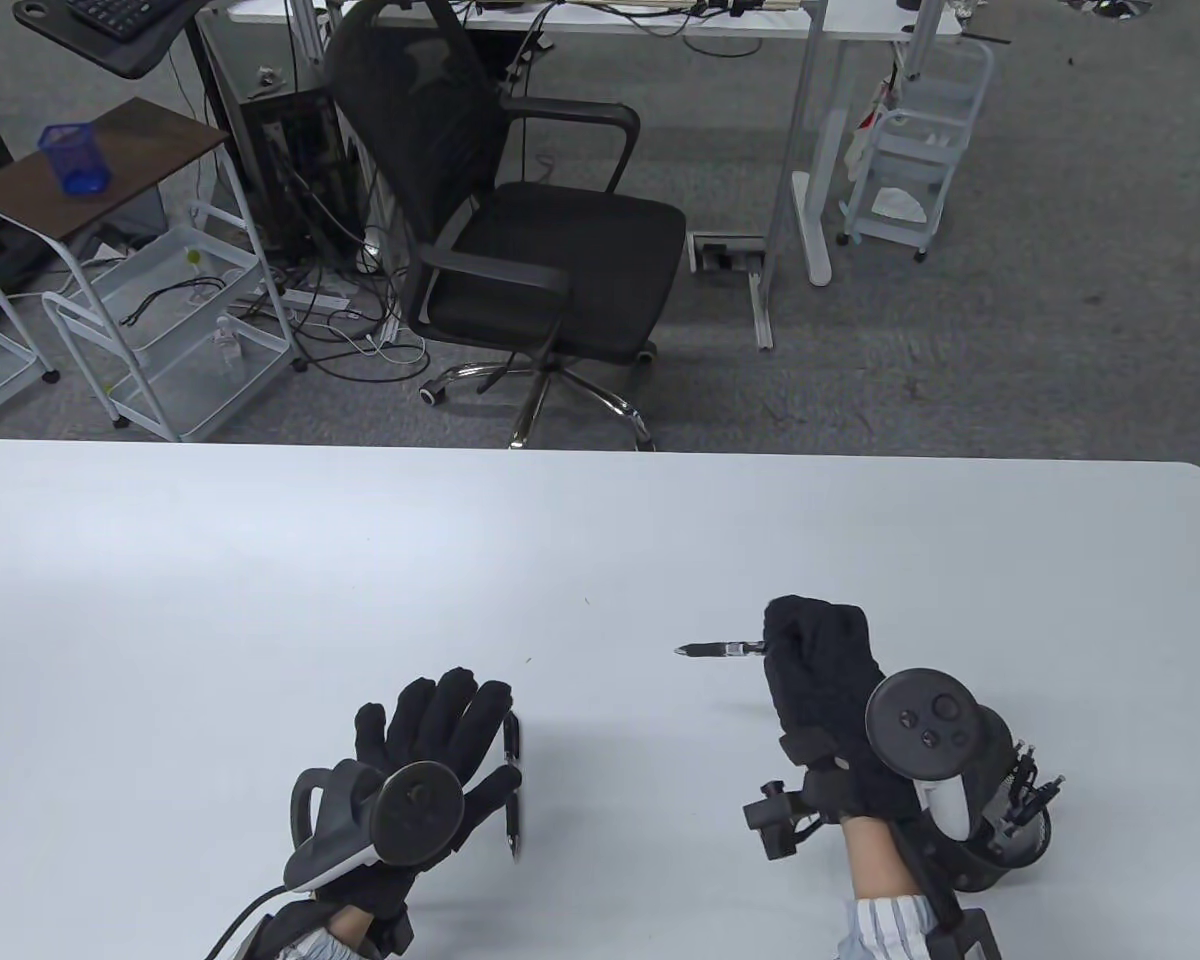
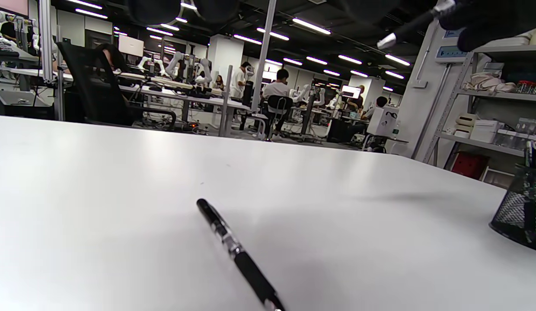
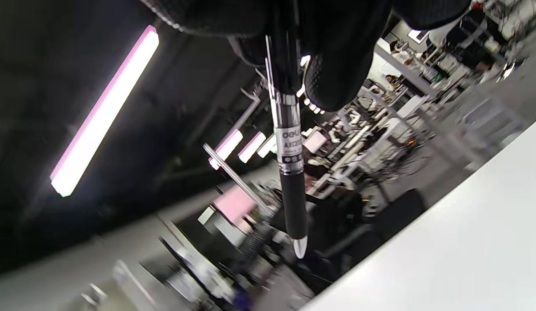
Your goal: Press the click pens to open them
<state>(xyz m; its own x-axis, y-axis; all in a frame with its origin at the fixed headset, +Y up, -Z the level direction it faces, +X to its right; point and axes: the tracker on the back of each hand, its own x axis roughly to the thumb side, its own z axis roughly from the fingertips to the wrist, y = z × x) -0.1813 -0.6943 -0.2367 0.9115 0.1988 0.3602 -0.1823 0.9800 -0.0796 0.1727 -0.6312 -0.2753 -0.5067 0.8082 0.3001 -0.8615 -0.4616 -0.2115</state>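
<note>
White table [image 1: 600,540] seen from above, two gloved hands entering from the near edge.

Right hand [image 1: 820,665] raised above the table, fingers curled around a black click pen [image 1: 720,649]. Pen held roughly level, silver tip pointing toward the left hand, rear end buried in the fist. In the right wrist view, same pen [image 3: 289,151] hanging down out of the gloved fingers [image 3: 337,65], white label band on the barrel, rubber grip below it, tip cone bare with no writing point clearly showing. Thumb position on the push button hidden, so cannot tell whether the click has been made.

Left hand [image 1: 430,740] lying flat, fingers straight and spread, holding nothing. Second pen [image 1: 512,785] lying on the table just beside its fingers on the side nearer the right hand, possibly touching them. Left wrist view shows that second pen [image 2: 237,255] flat on the table.

Black mesh pen holder [image 1: 1015,840] just behind the right wrist, more pens inside.

Likely risks: thumb missing the hidden button and sliding along the barrel, leaving the tip retracted; loose grip letting the pen slip and fall; resting left hand nudging the second pen into a roll.
</note>
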